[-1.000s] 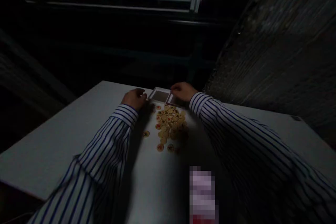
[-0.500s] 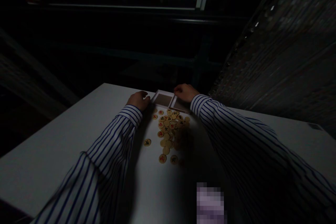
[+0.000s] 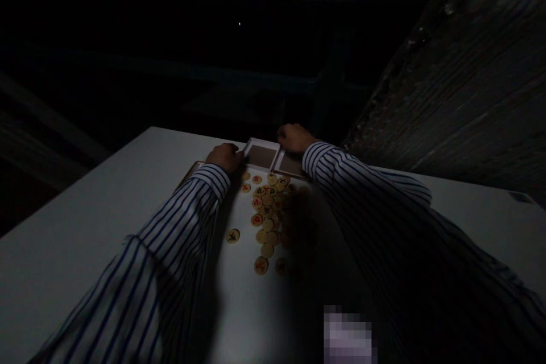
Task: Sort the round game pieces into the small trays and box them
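Indoors, possibly a home, though gloom leaves that unsure: a white table (image 3: 106,210) spreads under the left hand (image 3: 223,158), round inscribed game pieces (image 3: 256,220) lie to that hand's right, and a curtain-like surface (image 3: 452,85) rises beyond the right hand (image 3: 295,138)

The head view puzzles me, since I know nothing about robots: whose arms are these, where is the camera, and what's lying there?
No robot here: a person wears the camera on their head, looking forward and down past their own striped sleeves. On the white table lie many round pieces, some showing red or black markings. Beyond them is a shallow open box in two parts, side by side. The left hand is at its left side, the right hand at its far edge; the light is too dim to tell how firmly either grips it.
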`<state>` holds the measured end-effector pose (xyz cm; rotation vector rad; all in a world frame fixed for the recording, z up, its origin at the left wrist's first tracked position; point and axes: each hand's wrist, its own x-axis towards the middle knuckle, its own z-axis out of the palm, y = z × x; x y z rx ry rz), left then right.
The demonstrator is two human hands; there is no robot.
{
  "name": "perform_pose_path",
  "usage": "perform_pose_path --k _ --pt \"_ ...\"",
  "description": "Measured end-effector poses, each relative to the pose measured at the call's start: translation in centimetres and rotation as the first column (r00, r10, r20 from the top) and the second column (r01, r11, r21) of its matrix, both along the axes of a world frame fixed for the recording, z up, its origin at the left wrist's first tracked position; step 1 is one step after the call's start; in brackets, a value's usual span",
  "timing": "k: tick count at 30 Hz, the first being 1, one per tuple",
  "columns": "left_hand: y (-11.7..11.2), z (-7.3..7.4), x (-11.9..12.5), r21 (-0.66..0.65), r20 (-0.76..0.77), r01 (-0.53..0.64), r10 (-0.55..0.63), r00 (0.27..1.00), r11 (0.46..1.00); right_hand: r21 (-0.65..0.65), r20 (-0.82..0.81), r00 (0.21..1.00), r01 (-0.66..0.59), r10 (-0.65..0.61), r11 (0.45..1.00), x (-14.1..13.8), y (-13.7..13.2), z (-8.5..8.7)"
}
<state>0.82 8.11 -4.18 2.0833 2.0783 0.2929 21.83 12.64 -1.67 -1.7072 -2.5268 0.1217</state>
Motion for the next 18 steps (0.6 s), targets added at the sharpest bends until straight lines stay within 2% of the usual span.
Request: perform_pose_path --k 6,12,16,18 --pt "0.5 -0.8 0.3 -0.05 -0.051 -0.004 0.002 0.999 0.999 -0.062 0.061 0.997 0.044 -0.04 0.997 -0.5 1.0 -1.2" --pt "0.6 -1.3 0.4 -0.056 -0.054 -0.024 0.021 0.998 0.998 -0.117 0.092 0.992 0.093 -0.082 0.989 -0.9 1.1 -1.7" --pt "0.6 -1.5 0.3 -0.031 -0.067 -0.07 0.067 0.995 0.997 -0.125 0.074 0.994 0.094 -0.085 0.988 -1.0 1.0 -1.8" --pt "0.7 -1.7 0.2 -0.004 -0.022 -0.099 0.099 0.995 0.995 -0.115 0.059 0.994 0.094 -0.087 0.989 -1.0 0.9 -1.8"
